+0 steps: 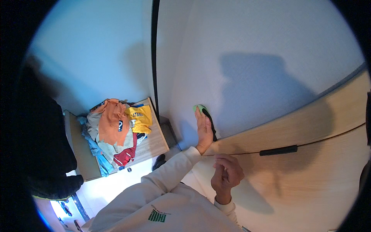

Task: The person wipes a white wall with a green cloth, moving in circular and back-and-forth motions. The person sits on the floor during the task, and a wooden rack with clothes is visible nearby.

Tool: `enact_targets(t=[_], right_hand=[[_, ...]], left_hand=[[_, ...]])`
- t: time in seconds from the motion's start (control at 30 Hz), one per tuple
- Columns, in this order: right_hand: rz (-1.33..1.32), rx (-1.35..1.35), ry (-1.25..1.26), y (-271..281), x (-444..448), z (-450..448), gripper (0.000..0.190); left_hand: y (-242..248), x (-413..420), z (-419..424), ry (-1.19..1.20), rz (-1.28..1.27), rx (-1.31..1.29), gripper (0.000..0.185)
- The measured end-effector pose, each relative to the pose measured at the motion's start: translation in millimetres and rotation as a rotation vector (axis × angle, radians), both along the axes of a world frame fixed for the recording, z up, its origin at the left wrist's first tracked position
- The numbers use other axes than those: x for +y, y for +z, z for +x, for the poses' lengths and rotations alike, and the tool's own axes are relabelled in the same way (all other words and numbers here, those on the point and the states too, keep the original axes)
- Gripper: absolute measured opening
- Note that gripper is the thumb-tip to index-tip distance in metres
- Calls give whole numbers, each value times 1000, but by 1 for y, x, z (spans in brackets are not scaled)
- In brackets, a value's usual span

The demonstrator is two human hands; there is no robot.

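Observation:
My left hand lies with its fingers together over a green and black pad, which is against the pale grey, wall-like surface. The palm hides much of the pad, so its exact kind is unclear. Lower and to the right, my right hand is raised before a light wooden cabinet front, its fingers curled towards the thumb and nothing visible in them. A black handle sits along a seam of that wooden front, right of both hands.
To the left, a heap of clothes, orange, yellow, red and blue, lies on a wooden surface. A black upright strip stands behind it. Dark cloth fills the far left. A black shoe is on the pale floor.

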State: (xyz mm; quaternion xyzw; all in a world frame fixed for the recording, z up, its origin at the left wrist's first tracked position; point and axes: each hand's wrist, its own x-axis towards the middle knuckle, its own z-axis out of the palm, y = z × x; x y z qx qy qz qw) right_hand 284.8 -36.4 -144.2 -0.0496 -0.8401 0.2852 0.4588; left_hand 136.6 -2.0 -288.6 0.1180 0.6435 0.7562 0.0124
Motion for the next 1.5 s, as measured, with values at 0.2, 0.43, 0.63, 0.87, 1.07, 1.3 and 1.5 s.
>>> enact_targets(t=[0.2,0.43,0.63,0.87,1.07,1.3,1.5], right_hand=[[-63,147,-27,10,20,-10,15],[-203,281,7,9,22,-35,13],[-109,185,84,-3,26,-55,15],[-74,171,91,4,25,-73,17],[-30,363,35,23,23,-78,13],[16,283,-47,9,26,-88,9],[-140,109,-107,-10,35,-121,14]], left_hand=[[121,19,-35,171,10,581,46],[155,20,-72,224,20,782,42],[4,15,-64,226,-27,343,55],[56,22,-93,247,-16,338,53],[193,27,-117,214,71,864,42],[82,10,-134,207,57,623,47],[25,9,-139,176,-68,191,52]])
